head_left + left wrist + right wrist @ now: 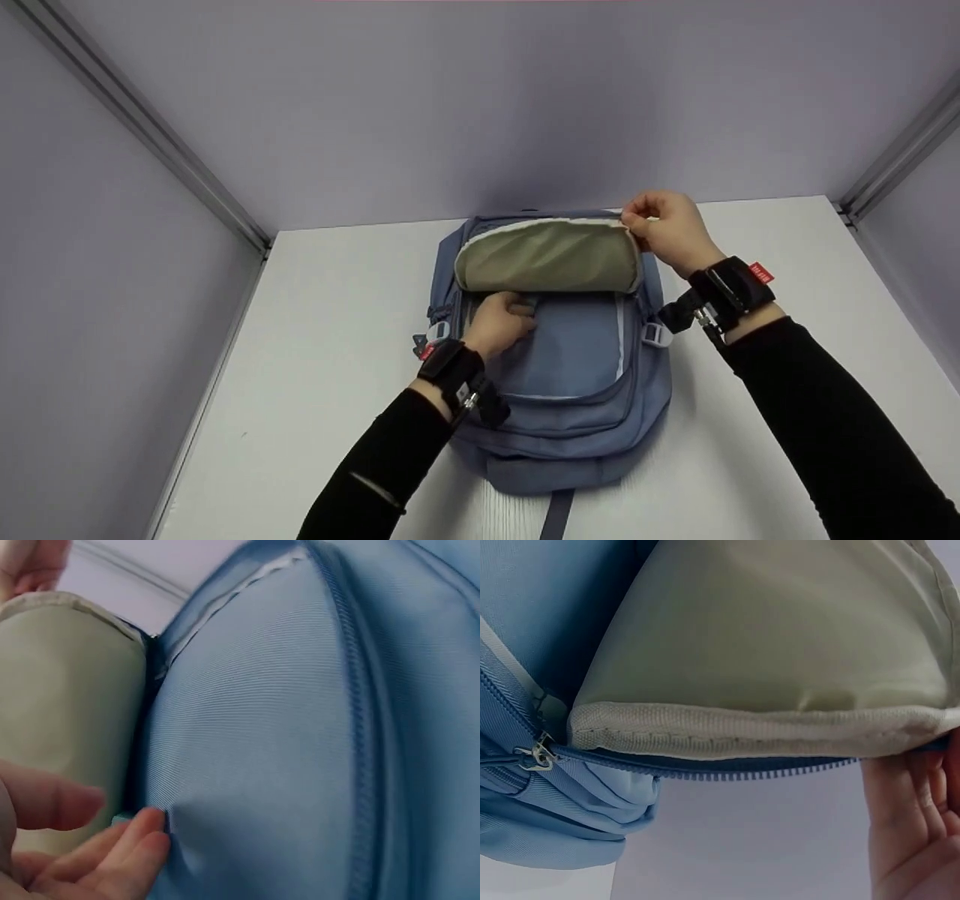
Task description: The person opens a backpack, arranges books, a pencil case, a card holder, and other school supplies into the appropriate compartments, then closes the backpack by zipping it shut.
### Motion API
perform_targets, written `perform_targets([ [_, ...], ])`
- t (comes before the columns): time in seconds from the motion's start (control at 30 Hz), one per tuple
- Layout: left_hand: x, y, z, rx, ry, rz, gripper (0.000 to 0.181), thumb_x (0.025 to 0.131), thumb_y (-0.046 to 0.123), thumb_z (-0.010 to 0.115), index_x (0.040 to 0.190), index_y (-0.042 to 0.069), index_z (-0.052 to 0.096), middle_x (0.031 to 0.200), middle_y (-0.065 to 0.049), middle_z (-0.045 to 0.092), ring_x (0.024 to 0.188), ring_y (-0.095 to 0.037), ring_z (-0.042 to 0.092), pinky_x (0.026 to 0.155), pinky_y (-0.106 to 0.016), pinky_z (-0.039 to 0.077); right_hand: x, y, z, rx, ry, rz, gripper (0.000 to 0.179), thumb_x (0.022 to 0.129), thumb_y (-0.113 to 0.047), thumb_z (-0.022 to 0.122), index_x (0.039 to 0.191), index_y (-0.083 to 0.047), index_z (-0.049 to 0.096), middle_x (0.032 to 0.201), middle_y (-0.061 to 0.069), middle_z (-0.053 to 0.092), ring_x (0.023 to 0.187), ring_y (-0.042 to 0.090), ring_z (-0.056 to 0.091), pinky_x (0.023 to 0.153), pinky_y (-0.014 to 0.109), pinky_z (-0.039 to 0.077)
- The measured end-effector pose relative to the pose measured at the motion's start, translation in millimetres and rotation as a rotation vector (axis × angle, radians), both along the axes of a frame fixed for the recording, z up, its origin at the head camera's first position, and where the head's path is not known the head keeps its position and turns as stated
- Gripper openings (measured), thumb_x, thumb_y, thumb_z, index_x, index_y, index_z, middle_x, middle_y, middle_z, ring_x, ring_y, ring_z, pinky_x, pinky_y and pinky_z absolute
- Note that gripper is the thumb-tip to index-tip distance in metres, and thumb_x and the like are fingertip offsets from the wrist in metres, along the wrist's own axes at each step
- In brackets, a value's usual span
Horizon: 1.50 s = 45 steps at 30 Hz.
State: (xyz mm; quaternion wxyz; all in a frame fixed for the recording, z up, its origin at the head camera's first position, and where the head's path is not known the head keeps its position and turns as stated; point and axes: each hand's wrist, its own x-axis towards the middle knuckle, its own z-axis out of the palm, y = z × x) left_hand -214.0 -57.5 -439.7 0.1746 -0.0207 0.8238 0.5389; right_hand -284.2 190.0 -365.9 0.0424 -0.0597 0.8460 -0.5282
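Observation:
A blue backpack [555, 465] lies on the white table with its front compartment unzipped. The flap [551, 259] is folded back toward the wall, showing its pale olive lining. At the flap's upper right edge, my right hand [671, 229] pinches the rim between thumb and fingers. My left hand [499, 324] reaches into the left side of the opening. In the left wrist view its fingertips [146, 840] touch the blue fabric, while the thumb stands apart. A small light-blue edge beside those fingertips is mostly hidden. The right wrist view shows a zipper pull [538, 756] at the flap's corner.
White buckles [658, 335] sit on both sides of the backpack. A dark strap [557, 516] trails toward the table's near edge. Grey panels [375, 112] wall in the white table [322, 337] at the back and sides.

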Motion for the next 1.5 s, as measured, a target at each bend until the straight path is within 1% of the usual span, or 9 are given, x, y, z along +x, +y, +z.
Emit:
perform_targets([
  [0.1,6.6,-5.0,4.0,-0.071,0.145,-0.003,0.042,0.092,0.005,0.061,0.133,-0.005,0.058,0.113,-0.019,0.073,0.091,-0.027,0.072,0.076,-0.027,0.057,1.4,2,-1.6,0.005,0.010,0.002,0.012,0.098,-0.006,0.056,0.098,0.005,0.058,0.076,-0.015,0.053,0.063,-0.004,0.053,0.059,0.014,0.053],
  [0.23,13.3,-16.4,11.5,-0.294,0.592,0.158,0.014,0.090,0.011,0.067,0.099,0.002,0.071,0.083,-0.010,0.070,0.069,-0.018,0.063,0.063,-0.028,0.051,6.8,6,-2.6,0.043,0.045,0.031,0.014,0.098,-0.007,0.058,0.099,0.007,0.059,0.075,-0.018,0.054,0.064,-0.006,0.055,0.060,0.013,0.053],
  [0.33,13.1,-27.9,16.3,-0.404,0.847,0.232,0.025,0.092,0.013,0.068,0.114,0.002,0.064,0.103,-0.014,0.063,0.073,-0.021,0.061,0.065,-0.036,0.052,13.6,7,-2.2,0.059,0.069,0.066,0.014,0.097,-0.006,0.059,0.098,0.007,0.060,0.074,-0.019,0.055,0.065,-0.007,0.056,0.062,0.013,0.052],
  [0.4,11.0,-35.7,19.0,-0.458,0.919,0.194,0.034,0.094,0.011,0.066,0.126,0.003,0.059,0.115,-0.016,0.058,0.079,-0.026,0.064,0.070,-0.040,0.055,19.7,8,-2.1,0.085,0.101,0.091,0.011,0.097,-0.005,0.060,0.097,0.006,0.061,0.074,-0.018,0.055,0.064,-0.006,0.056,0.062,0.013,0.050],
  [0.57,6.6,-47.9,19.8,-0.539,0.939,0.072,0.020,0.094,0.005,0.063,0.113,0.005,0.068,0.105,-0.012,0.068,0.088,-0.027,0.071,0.078,-0.039,0.058,42.2,10,-4.8,0.178,0.209,0.176,0.007,0.094,-0.004,0.063,0.093,0.003,0.065,0.076,-0.007,0.058,0.065,-0.002,0.053,0.061,0.016,0.045],
  [0.77,1.1,-52.1,19.4,-0.410,0.951,0.107,0.012,0.086,-0.004,0.063,0.095,-0.002,0.071,0.088,-0.015,0.070,0.078,-0.026,0.069,0.071,-0.037,0.057,55.4,52,-26.6,0.265,0.350,0.101,0.011,0.095,-0.009,0.065,0.096,0.002,0.067,0.090,0.014,0.070,0.079,-0.014,0.054,0.068,0.005,0.045],
  [1.0,-8.3,-54.0,20.4,-0.326,0.919,0.223,0.009,0.085,-0.001,0.065,0.089,-0.005,0.072,0.081,-0.016,0.069,0.071,-0.024,0.063,0.064,-0.034,0.053,47.8,143,-106.3,0.573,0.102,-0.059,0.033,0.096,-0.018,0.062,0.115,0.009,0.060,0.111,0.036,0.060,0.102,0.049,0.059,0.083,0.057,0.046],
  [1.2,-11.4,-51.9,20.7,-0.334,0.848,0.300,0.009,0.087,0.002,0.064,0.086,-0.002,0.072,0.080,-0.014,0.069,0.071,-0.023,0.062,0.065,-0.031,0.049,60.4,164,-159.0,0.719,0.017,-0.098,0.037,0.088,-0.016,0.066,0.118,0.005,0.063,0.112,0.040,0.055,0.095,0.054,0.054,0.072,0.059,0.048],
  [1.5,-12.8,-48.5,21.1,-0.314,0.828,0.290,0.009,0.088,0.003,0.064,0.086,-0.001,0.072,0.079,-0.014,0.069,0.071,-0.023,0.062,0.065,-0.030,0.048,68.4,160,-181.7,0.772,0.083,-0.286,0.023,0.085,-0.006,0.066,0.101,0.010,0.068,0.108,0.036,0.054,0.098,0.053,0.048,0.072,0.061,0.045],
])
